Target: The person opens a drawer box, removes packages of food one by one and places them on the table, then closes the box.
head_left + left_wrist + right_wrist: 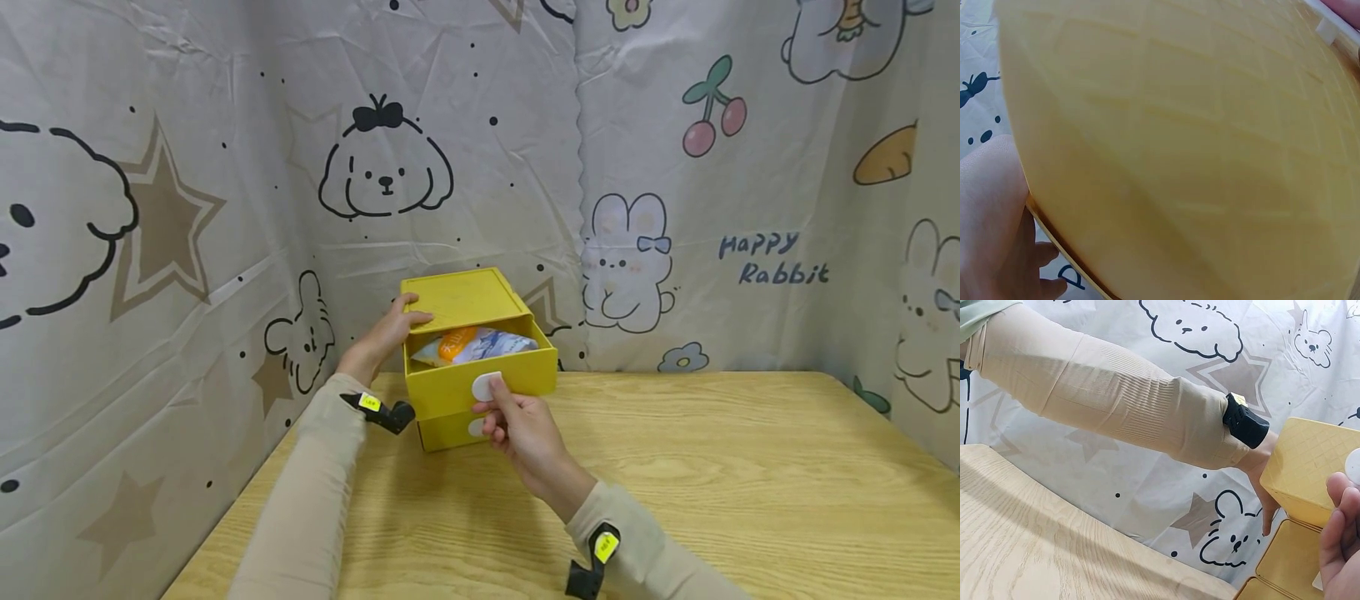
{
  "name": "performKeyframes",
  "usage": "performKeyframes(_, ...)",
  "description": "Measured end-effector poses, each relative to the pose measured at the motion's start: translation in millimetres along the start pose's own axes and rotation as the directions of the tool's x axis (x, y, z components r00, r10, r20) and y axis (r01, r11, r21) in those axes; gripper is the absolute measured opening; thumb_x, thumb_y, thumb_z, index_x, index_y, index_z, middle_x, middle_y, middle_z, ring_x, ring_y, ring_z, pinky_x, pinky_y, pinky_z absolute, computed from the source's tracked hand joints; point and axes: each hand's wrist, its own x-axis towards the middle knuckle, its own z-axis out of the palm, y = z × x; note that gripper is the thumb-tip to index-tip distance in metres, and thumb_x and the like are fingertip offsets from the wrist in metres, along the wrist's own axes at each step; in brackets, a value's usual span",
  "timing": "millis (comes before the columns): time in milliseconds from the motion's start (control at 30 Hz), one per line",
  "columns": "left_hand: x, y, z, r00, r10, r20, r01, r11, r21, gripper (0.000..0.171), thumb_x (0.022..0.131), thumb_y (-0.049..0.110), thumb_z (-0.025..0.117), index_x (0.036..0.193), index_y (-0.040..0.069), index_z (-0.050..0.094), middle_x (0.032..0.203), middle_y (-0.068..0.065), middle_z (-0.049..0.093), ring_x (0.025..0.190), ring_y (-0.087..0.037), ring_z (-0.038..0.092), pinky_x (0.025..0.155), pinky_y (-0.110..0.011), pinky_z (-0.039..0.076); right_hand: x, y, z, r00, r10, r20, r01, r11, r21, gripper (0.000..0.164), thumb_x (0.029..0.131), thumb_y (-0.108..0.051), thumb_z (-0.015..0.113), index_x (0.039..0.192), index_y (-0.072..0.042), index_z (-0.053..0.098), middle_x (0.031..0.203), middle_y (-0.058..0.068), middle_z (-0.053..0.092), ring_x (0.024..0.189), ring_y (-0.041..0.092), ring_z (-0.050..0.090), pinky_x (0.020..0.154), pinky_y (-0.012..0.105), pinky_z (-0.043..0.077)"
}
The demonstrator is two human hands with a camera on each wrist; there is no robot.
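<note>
With fingers of right hand [531, 433], pinched round white knob [482, 388] on yellow upper drawer [444, 395]; with extended fingers of left hand [380, 335], touched square yellow box [465, 298] at left.

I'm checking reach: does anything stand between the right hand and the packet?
Yes, the open upper drawer's yellow front stands between the right hand, which pinches its white knob, and the packet inside.

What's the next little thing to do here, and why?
Perhaps the right hand should draw the upper drawer out slightly more: it pinches the knob, the left hand rests on the box, and the drawer, packet inside, is only partly out.
</note>
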Motion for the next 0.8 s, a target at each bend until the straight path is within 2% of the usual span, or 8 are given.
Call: performKeyframes(800,-0.4,0.1,-0.5,1.0,0.008,0.001,-0.008,1.0,-0.003,0.072,0.107,0.035,0.051,0.165,0.016,0.013,0.171,-0.014,0.003,0.155,-0.034,0.005,0.121,-0.057,0.01,-3.7,-1.8,-0.8,1.0,0.012,0.002,-0.012,1.0,0.008,0.051,0.107,-0.042,0.056,0.089,0.002,0.073,0.065,0.0,0.058,0.056,0.007,0.046,0.053,0.02,0.041)
